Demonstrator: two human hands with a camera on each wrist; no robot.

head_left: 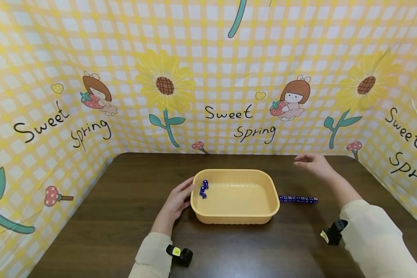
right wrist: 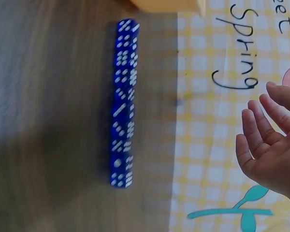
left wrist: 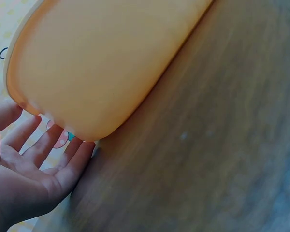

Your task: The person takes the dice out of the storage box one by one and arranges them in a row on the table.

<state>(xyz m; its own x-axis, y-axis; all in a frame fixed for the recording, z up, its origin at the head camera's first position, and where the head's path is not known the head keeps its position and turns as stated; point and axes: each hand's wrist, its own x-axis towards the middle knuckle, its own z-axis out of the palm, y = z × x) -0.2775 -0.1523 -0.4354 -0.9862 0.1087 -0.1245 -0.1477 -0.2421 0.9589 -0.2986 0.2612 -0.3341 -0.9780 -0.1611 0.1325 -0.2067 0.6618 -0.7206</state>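
At the far left, a yellow checked cloth (head_left: 31,154) printed with flowers and lettering hangs beside the dark wooden table (head_left: 90,224) and runs on behind it. Next comes a cream left sleeve (head_left: 151,256), with a black wrist camera (head_left: 184,256) bearing a yellow label at its cuff. From it the left hand (head_left: 178,199) reaches to the left end of the yellow tub (head_left: 234,219). Its fingers are spread and nearly straight, their tips against the tub's outer wall; the hand touches the tub without clasping it.

Inside the tub, close to its left end, a few blue dice (head_left: 202,190) with white pips lie in a small cluster. The middle and right of the tub's floor show bare. The tub stands level on the table, its long side facing the person.

Just beside the tub's right end, a straight row of blue dice (head_left: 299,199) lies on the table, set face to face and leading off to the right. Beyond the row and apart from it is the right hand (head_left: 314,165), its fingers loosely bent and grasping nothing. Farther right are the other wrist camera (head_left: 334,232) and the right sleeve (head_left: 372,227).
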